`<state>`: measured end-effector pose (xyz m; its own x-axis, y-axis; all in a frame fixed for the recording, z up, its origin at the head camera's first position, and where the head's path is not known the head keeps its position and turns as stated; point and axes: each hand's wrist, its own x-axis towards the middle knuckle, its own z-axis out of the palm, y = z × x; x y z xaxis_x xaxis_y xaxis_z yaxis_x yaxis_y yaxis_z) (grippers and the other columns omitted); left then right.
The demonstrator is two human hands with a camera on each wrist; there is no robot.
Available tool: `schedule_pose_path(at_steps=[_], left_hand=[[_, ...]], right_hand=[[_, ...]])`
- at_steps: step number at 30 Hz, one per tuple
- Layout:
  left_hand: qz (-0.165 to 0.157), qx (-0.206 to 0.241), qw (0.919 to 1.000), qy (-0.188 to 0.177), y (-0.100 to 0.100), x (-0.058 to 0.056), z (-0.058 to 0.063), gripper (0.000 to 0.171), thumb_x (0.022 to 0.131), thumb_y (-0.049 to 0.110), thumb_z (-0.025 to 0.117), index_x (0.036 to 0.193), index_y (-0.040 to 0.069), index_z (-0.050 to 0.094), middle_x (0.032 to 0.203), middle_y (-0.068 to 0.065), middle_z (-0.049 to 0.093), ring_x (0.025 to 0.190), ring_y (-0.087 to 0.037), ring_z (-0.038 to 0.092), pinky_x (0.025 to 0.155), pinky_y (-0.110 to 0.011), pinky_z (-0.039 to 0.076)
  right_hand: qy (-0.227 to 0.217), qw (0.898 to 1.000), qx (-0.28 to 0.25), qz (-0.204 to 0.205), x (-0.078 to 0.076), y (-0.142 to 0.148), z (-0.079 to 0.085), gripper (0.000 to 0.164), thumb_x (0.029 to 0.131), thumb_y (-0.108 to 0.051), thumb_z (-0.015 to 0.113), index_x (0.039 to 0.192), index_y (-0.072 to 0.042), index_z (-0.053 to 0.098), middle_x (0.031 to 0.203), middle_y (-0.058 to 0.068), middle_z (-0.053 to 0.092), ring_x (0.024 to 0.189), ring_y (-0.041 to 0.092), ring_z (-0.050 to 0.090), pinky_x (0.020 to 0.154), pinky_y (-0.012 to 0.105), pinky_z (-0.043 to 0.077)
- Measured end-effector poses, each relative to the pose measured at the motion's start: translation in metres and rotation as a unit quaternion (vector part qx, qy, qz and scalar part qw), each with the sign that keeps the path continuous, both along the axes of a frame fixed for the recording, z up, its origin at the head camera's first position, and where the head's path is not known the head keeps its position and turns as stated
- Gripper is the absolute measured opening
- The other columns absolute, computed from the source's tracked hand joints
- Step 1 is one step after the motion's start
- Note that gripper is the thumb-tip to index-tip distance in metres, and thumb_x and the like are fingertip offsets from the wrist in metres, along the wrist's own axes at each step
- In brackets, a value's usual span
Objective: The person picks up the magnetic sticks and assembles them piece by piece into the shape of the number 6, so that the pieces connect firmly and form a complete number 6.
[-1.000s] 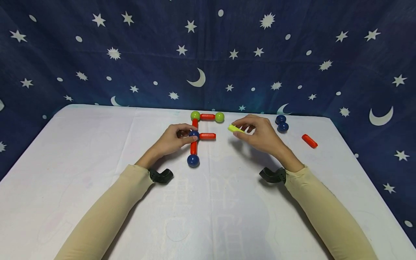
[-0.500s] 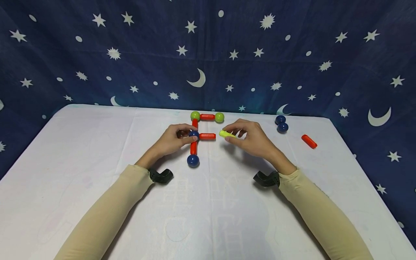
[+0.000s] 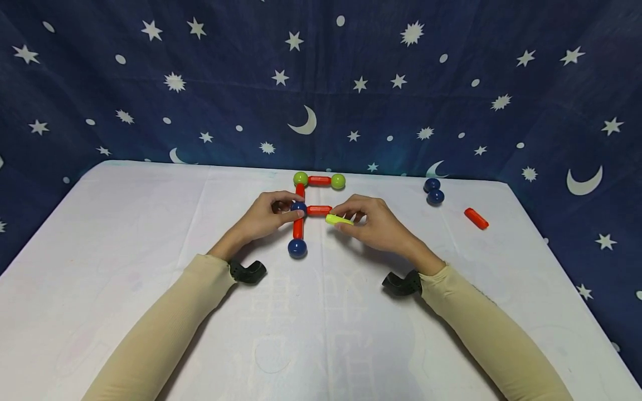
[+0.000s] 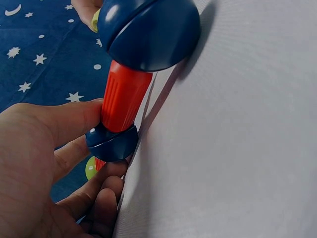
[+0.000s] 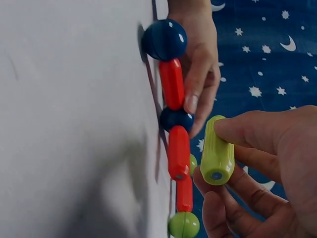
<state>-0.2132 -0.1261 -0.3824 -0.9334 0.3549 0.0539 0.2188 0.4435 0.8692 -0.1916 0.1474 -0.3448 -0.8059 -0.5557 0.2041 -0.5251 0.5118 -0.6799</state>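
- Pinching the middle blue ball (image 3: 299,209) in the left grip (image 3: 268,215), reaching in from nine o'clock.
- Clamping a yellow-green rod (image 3: 334,219) between thumb and fingers of the right grip (image 3: 373,223), just past three o'clock from that ball, near the outer tip of the middle red rod (image 3: 318,210).
- Showing a gap between those two rods in the right wrist view; judging the yellow-green rod unattached.
- Counting as joined: bottom blue ball (image 3: 297,249) at six o'clock, lower red rod (image 3: 298,229), middle ball, upper red rod (image 3: 300,191), corner green ball (image 3: 301,178) at twelve.
- Branching from that corner toward three o'clock: top red rod (image 3: 319,180) and end green ball (image 3: 338,181).
- Leaving the middle red rod's outer tip without a ball.
- Leaving loose on the surface (image 3: 326,334), well out toward three o'clock: two blue balls (image 3: 435,197), close together, and a spare red rod (image 3: 476,218).
- Seeming partway along, judging by these loose pieces.
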Motion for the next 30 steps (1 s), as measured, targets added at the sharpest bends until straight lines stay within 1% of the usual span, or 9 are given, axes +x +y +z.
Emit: schedule_pose_path(at_steps=[5,12,23,27,30], left_hand=[[-0.001,0.004,1.0000,0.000,0.000,0.000,0.000,0.035,0.094,0.019,0.072,0.127,0.007,0.070,0.099,-0.010,0.058,0.088,-0.026,0.051,0.069,-0.032,0.042],[-0.002,0.003,1.0000,0.001,0.000,0.000,-0.001,0.034,0.094,0.019,0.072,0.127,0.007,0.070,0.100,-0.010,0.059,0.089,-0.026,0.051,0.070,-0.033,0.043],[-0.003,-0.002,1.0000,0.004,0.000,0.000,-0.001,0.035,0.095,0.019,0.072,0.128,0.007,0.069,0.100,-0.010,0.059,0.089,-0.026,0.051,0.070,-0.032,0.043],[-0.002,-0.001,1.0000,0.006,0.000,0.001,0.000,0.035,0.095,0.019,0.072,0.127,0.007,0.069,0.100,-0.010,0.059,0.089,-0.026,0.051,0.069,-0.032,0.043],[-0.001,-0.001,1.0000,0.006,0.001,0.001,0.000,0.035,0.095,0.019,0.072,0.127,0.007,0.070,0.100,-0.010,0.059,0.089,-0.026,0.051,0.070,-0.032,0.043]], right_hand=[[-0.007,1.000,0.000,0.021,0.004,-0.005,-0.006,0.025,0.088,-0.010,0.079,0.113,-0.011,0.078,0.096,-0.002,0.068,0.086,0.014,0.062,0.078,0.039,0.052],[-0.004,0.999,-0.002,0.049,0.008,-0.011,-0.013,0.025,0.087,-0.008,0.079,0.112,-0.008,0.077,0.096,-0.003,0.069,0.086,0.015,0.060,0.078,0.036,0.052],[-0.028,0.997,0.020,0.076,0.013,-0.020,-0.018,0.027,0.087,-0.008,0.079,0.115,-0.010,0.076,0.103,-0.003,0.070,0.087,0.014,0.059,0.077,0.031,0.051],[-0.034,0.996,0.022,0.081,0.014,-0.021,-0.019,0.028,0.088,-0.008,0.079,0.116,-0.010,0.076,0.103,-0.003,0.070,0.088,0.013,0.060,0.077,0.031,0.052],[-0.035,0.995,0.022,0.085,0.014,-0.021,-0.019,0.028,0.088,-0.008,0.078,0.116,-0.010,0.076,0.103,-0.003,0.070,0.088,0.012,0.060,0.078,0.031,0.053]])
